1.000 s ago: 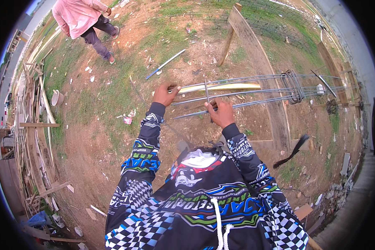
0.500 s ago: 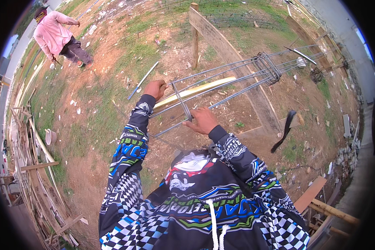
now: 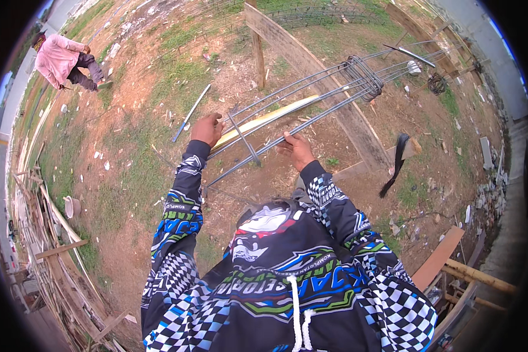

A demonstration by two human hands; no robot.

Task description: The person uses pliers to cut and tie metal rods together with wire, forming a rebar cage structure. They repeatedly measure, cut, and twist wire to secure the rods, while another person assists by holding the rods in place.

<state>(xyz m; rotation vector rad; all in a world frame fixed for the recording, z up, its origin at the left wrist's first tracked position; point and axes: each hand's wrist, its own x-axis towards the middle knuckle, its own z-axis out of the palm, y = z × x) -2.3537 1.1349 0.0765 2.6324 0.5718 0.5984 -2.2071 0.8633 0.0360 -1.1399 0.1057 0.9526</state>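
Several long steel reinforcing bars (image 3: 311,119) run from in front of me to the far right. A bent steel stirrup (image 3: 243,138) stands across their near end. My left hand (image 3: 206,129) is beside the stirrup's far-left corner, its fingers curled; whatever they hold is hidden. To the right of the stirrup, my right hand (image 3: 298,151) has its fingers closed around the nearest bar, apart from the stirrup. Farther along, a bundle of stirrups (image 3: 362,78) hangs around the bars.
A wooden plank (image 3: 311,57) passes under the bars, near an upright post (image 3: 257,58). Black tie wires (image 3: 398,164) lie at right. A pale timber strip (image 3: 264,120) lies beneath the bars. Scrap wood (image 3: 58,252) is piled left; a person in pink (image 3: 61,56) is far left.
My right hand has left the stirrup's lower corner and moved right onto the nearest bar. My left hand stays near the stirrup's other corner. The person in pink has changed stance.
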